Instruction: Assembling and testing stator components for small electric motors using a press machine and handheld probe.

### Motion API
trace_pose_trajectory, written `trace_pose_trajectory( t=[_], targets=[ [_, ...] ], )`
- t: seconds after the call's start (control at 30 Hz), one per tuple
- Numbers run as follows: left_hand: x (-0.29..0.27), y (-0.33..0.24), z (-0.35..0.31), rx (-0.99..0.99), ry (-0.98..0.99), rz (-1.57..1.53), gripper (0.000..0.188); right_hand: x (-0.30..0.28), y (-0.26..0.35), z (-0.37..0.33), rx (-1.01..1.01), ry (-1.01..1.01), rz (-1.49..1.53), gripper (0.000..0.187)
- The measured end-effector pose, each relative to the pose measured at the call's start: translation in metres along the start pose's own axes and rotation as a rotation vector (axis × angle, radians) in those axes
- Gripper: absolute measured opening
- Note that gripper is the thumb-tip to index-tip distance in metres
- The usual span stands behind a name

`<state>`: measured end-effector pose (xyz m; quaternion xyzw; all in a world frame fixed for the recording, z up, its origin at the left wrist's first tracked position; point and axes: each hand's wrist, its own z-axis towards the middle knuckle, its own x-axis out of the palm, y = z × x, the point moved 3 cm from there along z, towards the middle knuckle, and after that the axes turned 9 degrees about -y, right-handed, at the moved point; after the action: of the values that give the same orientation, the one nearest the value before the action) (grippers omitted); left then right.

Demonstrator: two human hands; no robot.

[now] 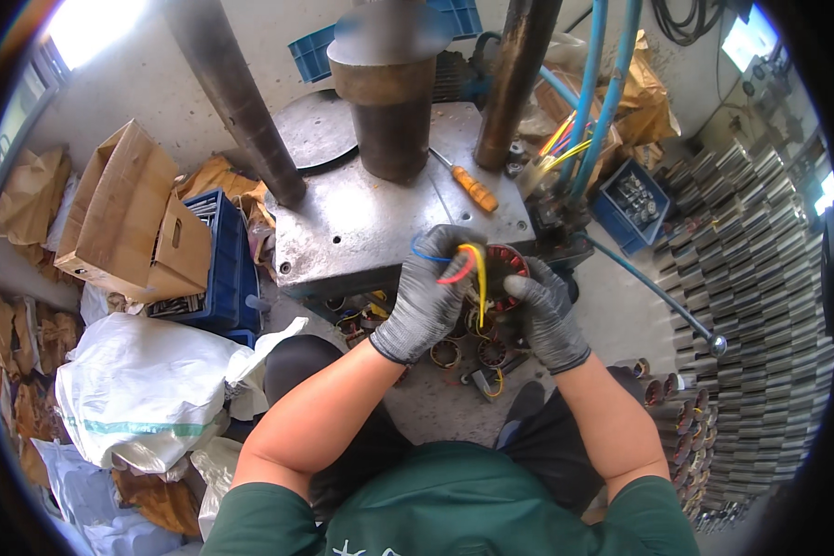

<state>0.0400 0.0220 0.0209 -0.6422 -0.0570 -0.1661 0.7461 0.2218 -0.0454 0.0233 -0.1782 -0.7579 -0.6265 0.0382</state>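
Both my hands wear grey gloves and are raised in front of the near edge of a metal press table [380,227]. Between them is a motor stator [508,264], a ring with red insulation around its inside. My right hand [547,315] closes on the stator's right side, thumb on the rim. Fingers curled, my left hand [426,301] grips lead wires [478,278] in yellow, red and blue at the stator's left; whether it also touches the ring is hidden. A screwdriver with an orange wooden handle [473,188] lies on the table.
A thick press ram [389,130] stands on the table between two steel columns [241,102]. Several stators [493,352] lie on the floor below. Stacked metal cores [751,334] line the right. A cardboard box [120,213], blue crate [227,269] and white sack [139,380] are at left.
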Motion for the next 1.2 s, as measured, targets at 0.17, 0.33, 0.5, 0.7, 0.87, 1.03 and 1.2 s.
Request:
trace_pose_trajectory(
  t=[0.17,0.33,0.5,0.7,0.87,1.03,1.2],
  targets=[
    [-0.015,0.011,0.007,-0.247,-0.109,-0.537,0.04,0.003,-0.001,0.0,0.021,0.045,0.119,0.063],
    [-0.021,0.007,0.014,-0.296,0.005,-0.625,0.034,0.008,0.001,-0.002,-0.039,-0.017,0.089,0.061],
    [-0.001,-0.003,-0.002,-0.049,0.162,-0.265,0.117,0.013,0.005,0.007,-0.022,0.077,0.21,0.056],
    [0.003,0.006,-0.003,0.075,0.209,0.002,0.149,0.031,0.003,0.01,0.026,0.13,0.362,0.053],
    [0.001,0.0,-0.003,0.362,0.073,0.323,0.154,0.056,0.013,0.009,-0.001,0.114,0.408,0.052],
    [-0.01,-0.015,-0.002,0.116,-0.021,-0.286,0.115,0.046,0.029,0.03,-0.002,0.198,-0.053,0.049],
    [-0.05,-0.019,0.025,-0.11,-0.138,-0.517,0.085,0.03,0.015,0.068,-0.792,0.083,-1.217,0.041]
  ],
)
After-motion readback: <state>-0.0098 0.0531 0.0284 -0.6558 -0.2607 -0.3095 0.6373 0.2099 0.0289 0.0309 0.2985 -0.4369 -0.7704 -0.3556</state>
